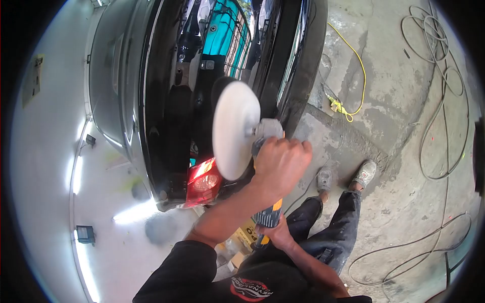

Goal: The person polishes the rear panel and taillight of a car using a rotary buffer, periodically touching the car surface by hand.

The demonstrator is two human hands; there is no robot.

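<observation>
A power polisher (268, 218) with a wide white buffing pad (235, 131) is in both my hands. My left hand (283, 164) wraps over its front end, just behind the pad, and is closed. Lower down, my right hand (277, 231) grips the rear of the body, fingers closed around it. The pad faces the glossy dark rear of a car (169, 121), beside a red tail light (204, 181). Whether the pad touches the paint I cannot tell. Its surface looks blurred. Teal and other shapes show in the car's shiny surfaces.
A yellow cable (362, 70) with a plug end lies on the concrete floor (389, 202). Long dark cables (446, 101) coil at the right. My feet in grey clogs (365, 173) stand near the car. Yellow boxes (246, 235) sit low behind the polisher. Wall lights glow at left.
</observation>
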